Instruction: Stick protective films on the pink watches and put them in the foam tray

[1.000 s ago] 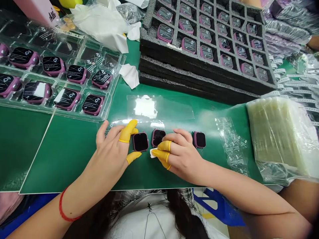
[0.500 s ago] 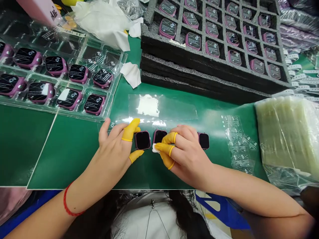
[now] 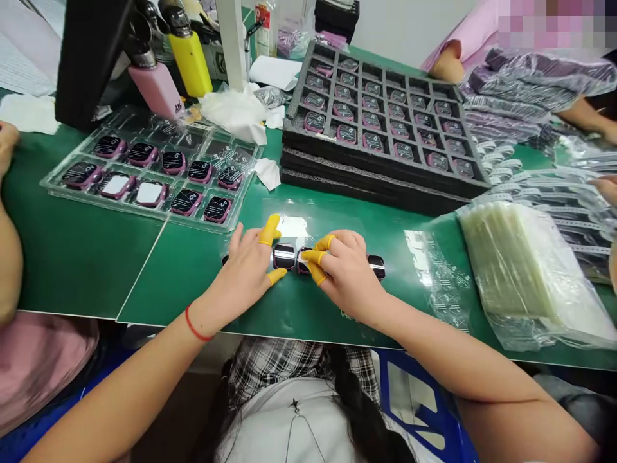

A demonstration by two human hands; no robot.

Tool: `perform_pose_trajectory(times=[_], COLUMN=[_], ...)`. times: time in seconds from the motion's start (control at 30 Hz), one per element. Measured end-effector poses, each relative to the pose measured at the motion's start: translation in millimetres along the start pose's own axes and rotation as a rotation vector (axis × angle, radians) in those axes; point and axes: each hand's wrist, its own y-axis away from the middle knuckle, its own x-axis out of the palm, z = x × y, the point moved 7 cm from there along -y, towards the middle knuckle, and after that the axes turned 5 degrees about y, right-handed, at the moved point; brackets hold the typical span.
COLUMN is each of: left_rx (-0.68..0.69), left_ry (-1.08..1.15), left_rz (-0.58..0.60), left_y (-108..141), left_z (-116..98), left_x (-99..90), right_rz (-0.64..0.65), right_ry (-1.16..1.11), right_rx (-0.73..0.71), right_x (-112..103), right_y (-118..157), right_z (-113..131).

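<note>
- On the green mat (image 3: pixel 96 257), left hand (image 3: pixel 248 267) steadies a watch body (image 3: pixel 284 256), fingers spread.
- Right hand (image 3: pixel 344 273) pinches a white wipe (image 3: pixel 303 256); hard rubbing could skid loose watches.

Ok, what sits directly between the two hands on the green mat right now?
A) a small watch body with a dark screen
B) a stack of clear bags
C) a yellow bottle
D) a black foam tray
A: a watch body lies on the green mat between the left hand and right hand.
</note>
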Motion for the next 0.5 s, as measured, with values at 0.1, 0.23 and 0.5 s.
perform_pose_trajectory(times=[0.1, 0.23, 0.5], left_rx=[-0.008, -0.007, 0.0], left_ry=[0.016, 0.041, -0.056], left_rz=[0.034, 0.05, 0.082], left_y=[0, 12, 17], left_z=[1, -1, -4], left_x=[4.3, 1.7, 1.8], right_rz=[0.021, 0.023, 0.009], right_ry=[0.004, 0.01, 0.11], right_rx=[0.012, 0.011, -0.149], right_x=[13, 25, 36], right_y=[-5, -11, -21], right_z=[0, 3, 26])
